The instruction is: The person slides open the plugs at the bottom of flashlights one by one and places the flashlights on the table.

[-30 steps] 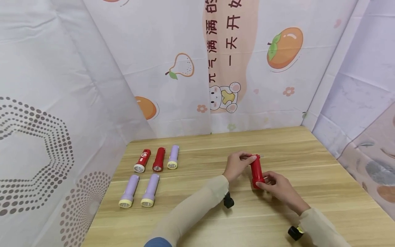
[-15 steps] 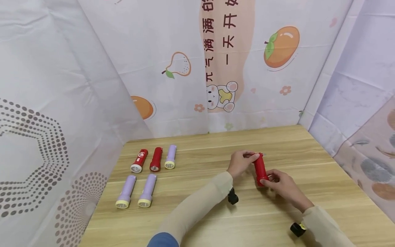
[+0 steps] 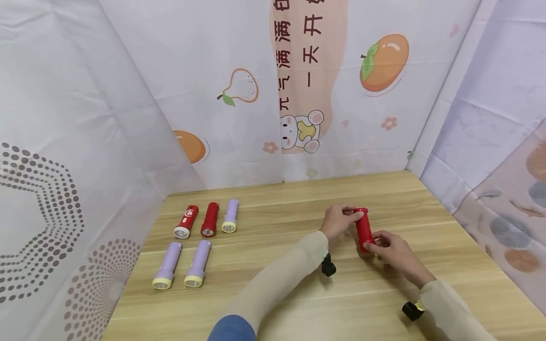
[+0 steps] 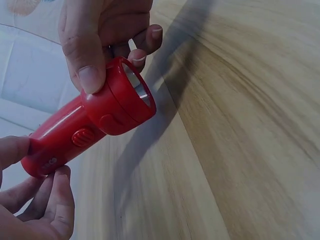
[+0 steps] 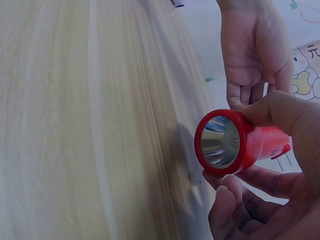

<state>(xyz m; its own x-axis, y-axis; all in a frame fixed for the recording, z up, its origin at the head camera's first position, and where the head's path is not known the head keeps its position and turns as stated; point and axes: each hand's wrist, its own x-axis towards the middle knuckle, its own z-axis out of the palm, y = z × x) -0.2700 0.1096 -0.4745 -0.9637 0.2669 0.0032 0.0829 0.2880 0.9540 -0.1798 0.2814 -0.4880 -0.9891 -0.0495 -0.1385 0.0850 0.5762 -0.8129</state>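
Both hands hold a red flashlight [image 3: 364, 230] above the right half of the table. My left hand [image 3: 338, 221] pinches its tail end between thumb and fingers. My right hand [image 3: 394, 253] grips the wider lamp head, its thumb pressing the side in the left wrist view. Thin metal prongs [image 5: 285, 160] stick out near the tail in the right wrist view. The clear lens [image 5: 220, 142] and silver reflector show there too. A ridged switch [image 4: 83, 137] sits on the red body.
At the table's left lie a red-and-white flashlight [image 3: 186, 221], a red flashlight [image 3: 210, 219] and a purple flashlight [image 3: 230, 216] in a back row. Two purple-and-yellow flashlights [image 3: 168, 266] lie in front. Printed curtains [image 3: 239, 142] enclose the wooden table [image 3: 273, 227].
Both hands have moved right with the red flashlight, and its tail has swung slightly left relative to its head. The head view has shifted a little right. The flashlights at left stay put.
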